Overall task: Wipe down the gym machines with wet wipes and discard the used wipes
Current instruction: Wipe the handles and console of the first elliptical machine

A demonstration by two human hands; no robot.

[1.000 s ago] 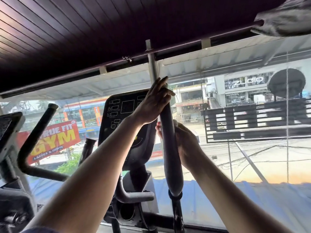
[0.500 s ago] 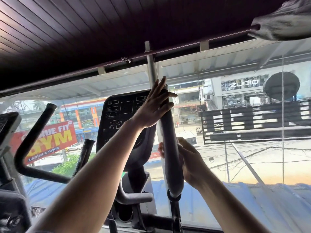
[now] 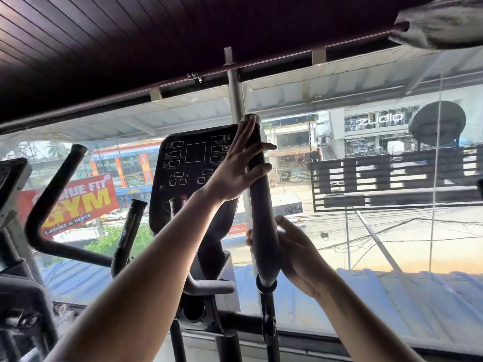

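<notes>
The elliptical machine's right handle (image 3: 261, 199) is a tall black padded bar rising in front of the window. My left hand (image 3: 235, 168) lies against its upper part, just below the capped tip, with fingers spread. My right hand (image 3: 298, 252) wraps the lower part from the right, and its fingertips show on the bar's left side. No wet wipe shows in either hand; the right palm is hidden against the bar.
The machine's black console (image 3: 190, 163) stands just left of the handle, with its other handle (image 3: 128, 231) further left. A neighbouring machine's bent bar (image 3: 52, 194) fills the left edge. Window glass (image 3: 379, 231) is close behind. A grey cloth (image 3: 444, 22) hangs top right.
My right hand has slid down the handle. My left hand has opened its fingers and stays near the top.
</notes>
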